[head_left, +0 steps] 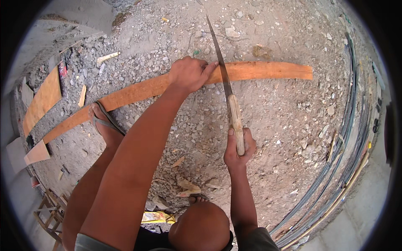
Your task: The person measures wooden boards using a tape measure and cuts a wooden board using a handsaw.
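A long orange wooden plank (259, 70) lies across the gravel ground. My left hand (189, 73) presses down on it near its middle, fingers beside the saw blade. My right hand (238, 147) grips the wooden handle of a hand saw (225, 79), whose thin blade crosses the plank just right of my left hand. My left foot in a sandal (104, 121) stands on the plank further left.
A second board (42, 100) and small offcuts (37, 153) lie at the left. Long dark rods and cables (347, 138) run along the right side. A wooden frame (48, 211) sits at the lower left. Wood scraps (187, 188) lie near my knee.
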A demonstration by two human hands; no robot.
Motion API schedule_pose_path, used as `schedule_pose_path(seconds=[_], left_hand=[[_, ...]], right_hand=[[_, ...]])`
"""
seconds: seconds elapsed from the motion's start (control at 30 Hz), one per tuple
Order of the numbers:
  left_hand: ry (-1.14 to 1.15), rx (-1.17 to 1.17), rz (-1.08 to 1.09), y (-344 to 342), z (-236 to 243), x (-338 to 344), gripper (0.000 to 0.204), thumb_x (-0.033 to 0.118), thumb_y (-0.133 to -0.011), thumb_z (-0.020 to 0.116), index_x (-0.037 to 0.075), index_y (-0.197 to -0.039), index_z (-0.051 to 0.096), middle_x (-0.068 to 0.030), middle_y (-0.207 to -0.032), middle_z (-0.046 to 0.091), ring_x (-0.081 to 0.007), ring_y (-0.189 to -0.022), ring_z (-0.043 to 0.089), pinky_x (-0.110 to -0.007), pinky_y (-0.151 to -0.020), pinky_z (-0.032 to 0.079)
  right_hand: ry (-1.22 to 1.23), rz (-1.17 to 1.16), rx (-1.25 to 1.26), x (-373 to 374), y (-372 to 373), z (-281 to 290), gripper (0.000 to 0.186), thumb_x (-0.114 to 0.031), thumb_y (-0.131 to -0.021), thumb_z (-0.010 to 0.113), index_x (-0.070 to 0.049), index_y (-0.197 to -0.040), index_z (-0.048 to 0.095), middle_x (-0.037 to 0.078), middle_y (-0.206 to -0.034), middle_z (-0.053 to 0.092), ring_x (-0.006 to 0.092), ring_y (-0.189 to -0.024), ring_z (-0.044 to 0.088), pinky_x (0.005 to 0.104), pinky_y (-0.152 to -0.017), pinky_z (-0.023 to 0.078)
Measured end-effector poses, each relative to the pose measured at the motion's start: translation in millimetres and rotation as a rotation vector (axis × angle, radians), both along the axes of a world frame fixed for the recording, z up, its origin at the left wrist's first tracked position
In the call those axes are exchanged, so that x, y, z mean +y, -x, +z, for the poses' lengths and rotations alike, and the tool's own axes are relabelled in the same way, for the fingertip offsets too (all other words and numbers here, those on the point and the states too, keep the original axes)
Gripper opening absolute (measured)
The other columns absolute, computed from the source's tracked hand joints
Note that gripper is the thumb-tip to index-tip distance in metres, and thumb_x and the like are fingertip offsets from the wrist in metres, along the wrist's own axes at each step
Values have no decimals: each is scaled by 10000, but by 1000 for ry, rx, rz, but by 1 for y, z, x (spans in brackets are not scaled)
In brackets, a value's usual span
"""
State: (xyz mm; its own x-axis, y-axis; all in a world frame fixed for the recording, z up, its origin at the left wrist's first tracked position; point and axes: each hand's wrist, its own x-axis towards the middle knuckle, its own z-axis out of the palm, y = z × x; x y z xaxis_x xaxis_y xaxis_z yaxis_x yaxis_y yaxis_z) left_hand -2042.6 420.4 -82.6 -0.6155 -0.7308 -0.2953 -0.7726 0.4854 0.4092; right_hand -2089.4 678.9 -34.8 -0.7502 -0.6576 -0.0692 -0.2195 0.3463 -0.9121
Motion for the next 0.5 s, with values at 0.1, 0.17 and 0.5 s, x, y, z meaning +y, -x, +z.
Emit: schedule_pose_path(seconds=[0.1, 0.17, 0.5], left_hand=[[-18, -22, -11, 1, -1, -1, 634, 681, -1016, 443, 183, -938, 828, -158, -852, 748, -342, -854, 733, -476, -767, 576], [-43, -60, 16, -1, -3, -2, 660, 701, -1014, 430, 181, -936, 829, -145, -847, 748, -327, -864, 732, -466, -762, 575], [-23, -50, 9, 3, -1, 2, 679, 711, -1021, 401, 187, -947, 826, -114, -843, 750, -292, -887, 727, -451, -770, 577]], right_hand=[[23, 7, -19, 0, -2, -4, 181, 3, -923, 730, -38, -820, 587, 14, -597, 567, 25, -517, 469, 239, -470, 369], [40, 37, -12, 23, -17, 4, 170, -13, -921, 728, -31, -822, 590, 27, -599, 572, 37, -510, 484, 247, -472, 380], [67, -5, -14, 15, 0, -17, 184, -30, -913, 734, -27, -809, 581, 22, -582, 567, 58, -486, 485, 249, -458, 377]])
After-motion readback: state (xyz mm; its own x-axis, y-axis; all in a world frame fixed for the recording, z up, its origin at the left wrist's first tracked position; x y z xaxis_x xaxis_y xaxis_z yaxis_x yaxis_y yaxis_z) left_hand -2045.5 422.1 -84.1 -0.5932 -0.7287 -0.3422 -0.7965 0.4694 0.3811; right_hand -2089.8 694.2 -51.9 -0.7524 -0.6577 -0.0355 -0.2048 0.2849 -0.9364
